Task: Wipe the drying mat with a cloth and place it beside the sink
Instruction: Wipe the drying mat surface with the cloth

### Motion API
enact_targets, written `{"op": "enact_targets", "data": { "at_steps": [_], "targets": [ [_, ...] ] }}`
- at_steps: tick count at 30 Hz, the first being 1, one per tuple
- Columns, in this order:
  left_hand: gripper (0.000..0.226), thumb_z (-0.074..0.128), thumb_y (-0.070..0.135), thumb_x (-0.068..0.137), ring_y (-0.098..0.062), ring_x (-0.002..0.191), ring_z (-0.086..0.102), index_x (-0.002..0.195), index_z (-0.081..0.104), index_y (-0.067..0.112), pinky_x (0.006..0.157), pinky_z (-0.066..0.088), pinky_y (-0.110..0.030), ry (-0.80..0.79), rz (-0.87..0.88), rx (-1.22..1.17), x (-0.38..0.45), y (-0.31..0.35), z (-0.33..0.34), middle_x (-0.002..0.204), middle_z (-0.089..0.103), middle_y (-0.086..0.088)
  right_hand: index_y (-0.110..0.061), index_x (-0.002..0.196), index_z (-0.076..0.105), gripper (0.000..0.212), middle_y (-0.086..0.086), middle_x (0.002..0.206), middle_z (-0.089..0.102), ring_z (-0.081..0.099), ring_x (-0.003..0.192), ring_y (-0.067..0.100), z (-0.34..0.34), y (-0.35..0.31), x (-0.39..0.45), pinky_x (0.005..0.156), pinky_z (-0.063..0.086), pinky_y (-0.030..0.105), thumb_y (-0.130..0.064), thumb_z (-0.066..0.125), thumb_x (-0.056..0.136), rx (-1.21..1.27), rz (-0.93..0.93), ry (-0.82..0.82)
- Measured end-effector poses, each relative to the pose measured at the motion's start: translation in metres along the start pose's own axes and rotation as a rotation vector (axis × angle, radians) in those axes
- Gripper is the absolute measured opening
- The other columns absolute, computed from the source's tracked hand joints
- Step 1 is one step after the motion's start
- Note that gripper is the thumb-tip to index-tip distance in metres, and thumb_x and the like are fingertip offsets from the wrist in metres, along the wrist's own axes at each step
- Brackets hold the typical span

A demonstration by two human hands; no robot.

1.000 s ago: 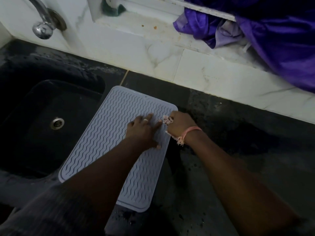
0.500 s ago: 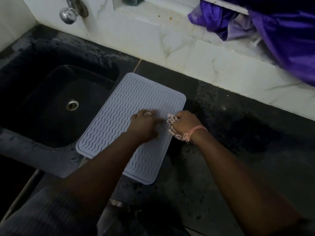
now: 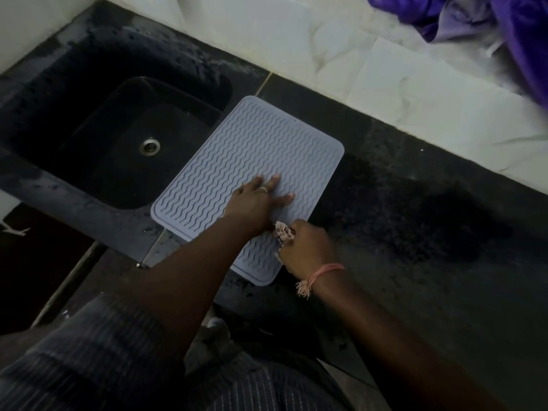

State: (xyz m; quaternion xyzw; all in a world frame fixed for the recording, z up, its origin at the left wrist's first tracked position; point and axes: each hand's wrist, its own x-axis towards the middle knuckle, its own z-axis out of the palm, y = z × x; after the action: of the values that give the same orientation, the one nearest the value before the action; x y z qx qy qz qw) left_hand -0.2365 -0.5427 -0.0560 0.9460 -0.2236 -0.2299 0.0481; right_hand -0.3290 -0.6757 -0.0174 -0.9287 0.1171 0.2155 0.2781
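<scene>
A grey drying mat [image 3: 252, 149] with wavy ridges lies flat on the dark counter, its left edge right beside the black sink [image 3: 124, 137]. My left hand [image 3: 255, 203] presses flat on the mat's middle with straight, spread fingers. My right hand [image 3: 308, 247] sits near the mat's right edge, towards its near end, and grips a small bunched pale cloth [image 3: 283, 232], most of it hidden in the fist.
The dark counter [image 3: 415, 232] stretches to the right of the mat, with wet patches. White marble tiles [image 3: 355, 69] back it. Purple fabric [image 3: 489, 22] lies on the ledge at the upper right. The counter's front edge runs below my arms.
My right hand with the cloth has slid towards me along the mat's right edge. My left hand's fingers have spread flatter on the mat. The camera has tilted down.
</scene>
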Motion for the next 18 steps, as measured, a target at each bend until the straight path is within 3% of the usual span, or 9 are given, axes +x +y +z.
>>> {"op": "enact_targets", "data": {
  "at_steps": [4,8,13,16,18],
  "targets": [
    [0.077,0.069,0.047,0.094,-0.028,0.159,0.002,0.158,0.027,0.051,0.123,0.021,-0.053,0.033,-0.016,-0.028,-0.004,-0.001,0.001,0.174,0.002,0.005,-0.013,0.089,0.055,0.013,0.009,0.091,0.065,0.066,0.088,0.031,0.01,-0.003,-0.01,0.066,0.043,0.029,-0.017,0.066,0.085,0.057,0.031,-0.005],
    [0.078,0.071,0.044,0.092,-0.03,0.159,0.006,0.159,0.03,0.044,0.123,0.021,-0.052,0.048,-0.022,-0.094,-0.028,-0.006,0.001,0.173,0.007,0.003,-0.015,0.079,0.062,0.006,0.002,0.075,0.068,0.07,0.07,0.025,0.0,0.0,-0.002,0.064,0.06,0.037,-0.02,0.066,0.08,0.155,0.039,-0.03],
    [0.098,0.076,0.046,0.086,-0.034,0.158,-0.003,0.16,0.012,0.052,0.123,0.017,-0.057,-0.047,-0.101,-0.005,-0.072,-0.034,0.021,0.173,-0.008,0.006,-0.019,0.093,0.06,0.005,-0.003,0.078,0.061,0.062,0.073,0.018,0.014,0.001,-0.025,0.056,0.041,0.025,-0.021,0.062,0.089,0.089,-0.021,0.036],
    [0.102,0.077,0.049,0.085,-0.034,0.158,0.0,0.16,0.008,0.052,0.122,0.022,-0.057,-0.051,-0.128,0.021,-0.076,-0.034,0.023,0.173,-0.008,0.006,-0.022,0.103,0.061,0.013,-0.005,0.088,0.064,0.062,0.078,0.011,0.032,-0.005,-0.046,0.059,0.048,0.025,-0.024,0.066,0.091,0.142,0.005,0.016],
    [0.101,0.078,0.052,0.083,-0.034,0.158,0.002,0.16,0.013,0.052,0.121,0.024,-0.057,-0.045,-0.13,0.027,-0.073,-0.031,0.018,0.173,-0.004,0.007,-0.022,0.105,0.061,0.017,-0.001,0.094,0.068,0.067,0.084,0.017,0.043,-0.008,-0.056,0.067,0.057,0.033,-0.025,0.069,0.09,0.144,0.009,-0.005]
  ]
}}
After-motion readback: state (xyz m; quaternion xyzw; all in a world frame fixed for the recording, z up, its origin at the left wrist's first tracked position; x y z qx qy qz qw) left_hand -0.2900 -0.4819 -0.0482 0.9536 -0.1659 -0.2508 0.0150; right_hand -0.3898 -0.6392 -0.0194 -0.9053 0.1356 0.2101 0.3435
